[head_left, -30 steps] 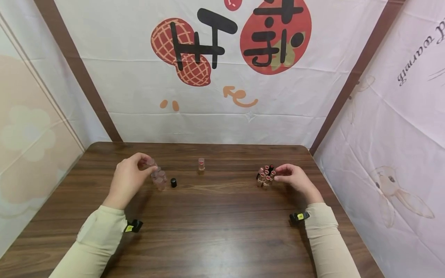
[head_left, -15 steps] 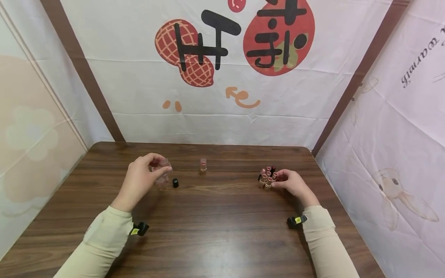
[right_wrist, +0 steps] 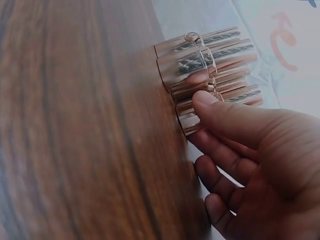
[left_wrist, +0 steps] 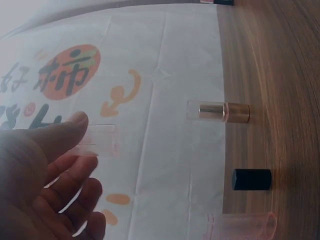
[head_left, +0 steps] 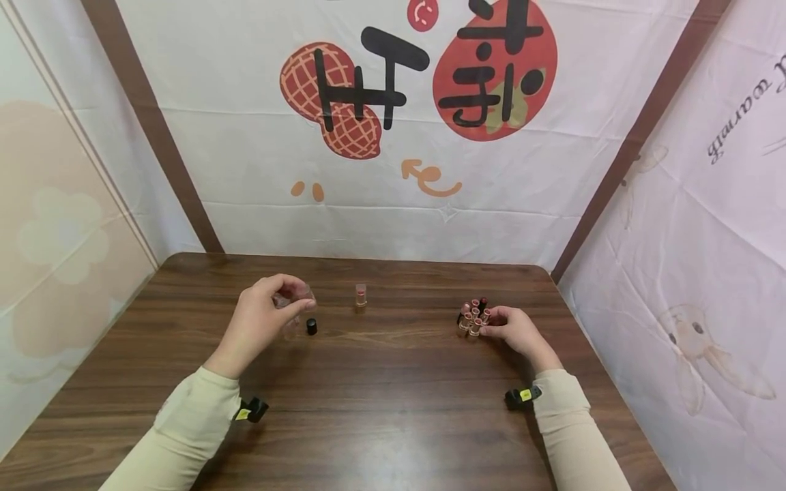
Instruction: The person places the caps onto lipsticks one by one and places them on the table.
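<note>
My left hand (head_left: 260, 320) pinches a clear lipstick cap (left_wrist: 104, 140) between thumb and index finger, raised above the table. Behind and below that hand, more clear caps (left_wrist: 245, 226) stand on the table, partly hidden. Over on the right, a tight cluster of uncapped gold lipsticks (head_left: 468, 322) stands upright. At its near right side my right hand (head_left: 518, 334) grips one gold lipstick (right_wrist: 189, 121) by the base with thumb and fingers. That lipstick still stands among the others, its base at the tabletop.
A gold lipstick (head_left: 361, 297) wearing a clear cap stands alone at the back middle of the wooden table (head_left: 393, 395). A black cap (head_left: 312, 326) stands just right of the left hand. A printed cloth (head_left: 368, 225) hangs behind the table.
Left hand has lifted a clear cap off the group and moved right with it. Right hand has closed in on the cluster and taken hold of a lipstick. The head view has shifted slightly.
</note>
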